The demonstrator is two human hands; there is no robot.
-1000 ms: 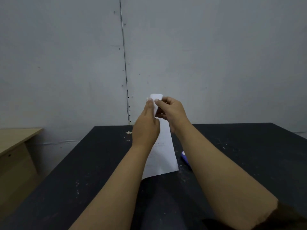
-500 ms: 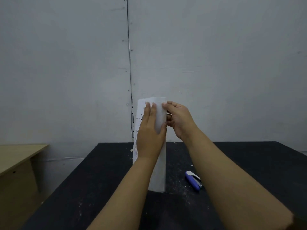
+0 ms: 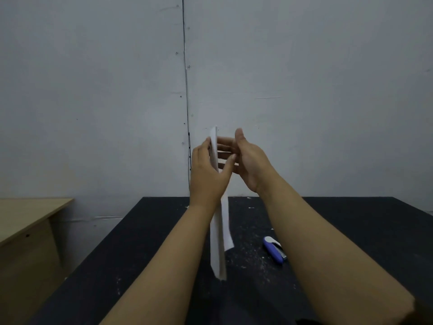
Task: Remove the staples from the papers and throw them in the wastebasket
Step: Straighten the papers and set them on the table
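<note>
The left hand [image 3: 207, 175] pinches the papers [image 3: 218, 233] near their top edge, sheets hanging edge-on above the surface [image 3: 351, 231]. Just right of it, the right hand [image 3: 251, 163] is spread, fingers apart, touching only the top. No staple visible, no wastebasket either. Below the right hand lies a blue stapler [image 3: 274, 249]. Risk: 1 thin pinch, and the sheets could slip or tear.
</note>
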